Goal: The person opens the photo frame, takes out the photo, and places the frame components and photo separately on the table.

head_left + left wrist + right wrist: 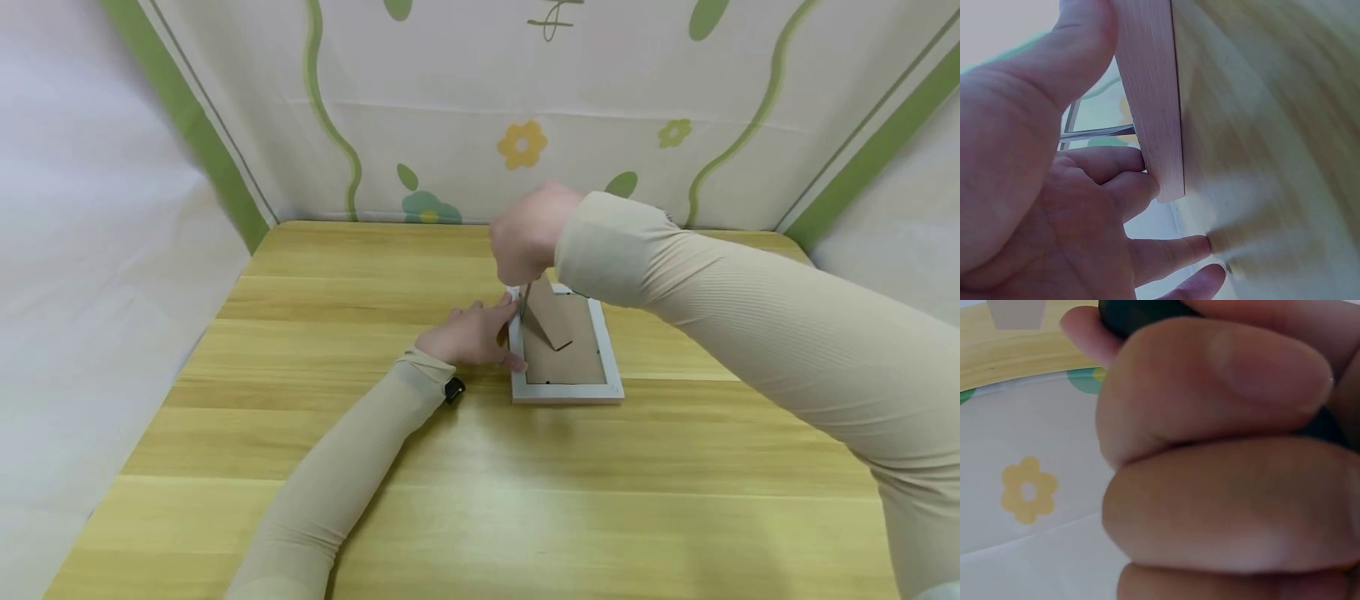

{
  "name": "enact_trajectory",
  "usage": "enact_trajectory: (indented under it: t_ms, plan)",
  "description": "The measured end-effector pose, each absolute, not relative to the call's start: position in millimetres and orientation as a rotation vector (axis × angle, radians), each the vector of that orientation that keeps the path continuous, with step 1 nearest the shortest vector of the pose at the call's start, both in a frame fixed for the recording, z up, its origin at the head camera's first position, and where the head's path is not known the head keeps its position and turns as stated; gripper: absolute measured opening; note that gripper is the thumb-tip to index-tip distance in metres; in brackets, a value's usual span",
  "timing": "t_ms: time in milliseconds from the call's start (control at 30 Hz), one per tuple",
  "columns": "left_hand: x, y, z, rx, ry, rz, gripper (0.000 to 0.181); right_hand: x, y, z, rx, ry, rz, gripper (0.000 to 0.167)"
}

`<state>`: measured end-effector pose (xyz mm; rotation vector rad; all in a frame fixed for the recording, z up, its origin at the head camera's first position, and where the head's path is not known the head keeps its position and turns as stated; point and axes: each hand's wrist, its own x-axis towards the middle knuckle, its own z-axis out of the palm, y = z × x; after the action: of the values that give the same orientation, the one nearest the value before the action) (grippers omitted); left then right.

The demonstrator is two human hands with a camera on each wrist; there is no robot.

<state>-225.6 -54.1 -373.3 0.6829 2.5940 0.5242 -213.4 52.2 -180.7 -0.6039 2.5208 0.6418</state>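
Wood table (pixel 465 517) up front, pic frame (pixel 577 362) lying on it, back up, my L hand (pixel 468 333) spread against its L side. I've R hand (pixel 528 233) curled round a dark-handled tool (pixel 1141 314) over that edge; flowered cloth (pixel 427 83) behind.

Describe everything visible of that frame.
The frame lies back up on the table, its border white, its side grained like wood. The backing looks like brown board, with dark tabs and a slanting brown stand. The left hand touches its left edge, where a thin tool reaches. Its far end is partly hidden.
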Motion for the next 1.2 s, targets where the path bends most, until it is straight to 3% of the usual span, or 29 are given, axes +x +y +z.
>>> enact_trajectory:
  t_ms: [500, 833, 1200]
  plan:
    - [-228.7, -50.4, -370.8, 0.686, 2.563, 0.522, 0.111, -193.6, 61.1, -170.3, -0.711, 2.608, 0.703, 0.03]
    - [-226.8, -48.6, -373.5, 0.718, 2.577, 0.526, 0.113, -201.4, 69.5, -187.0, -0.73, 2.601, 0.669, 0.019]
    - [-223.4, -49.5, -371.9, 0.726, 2.585, 0.519, 0.109, -203.0, 71.5, -180.6, -0.68, 2.577, 0.637, 0.021]
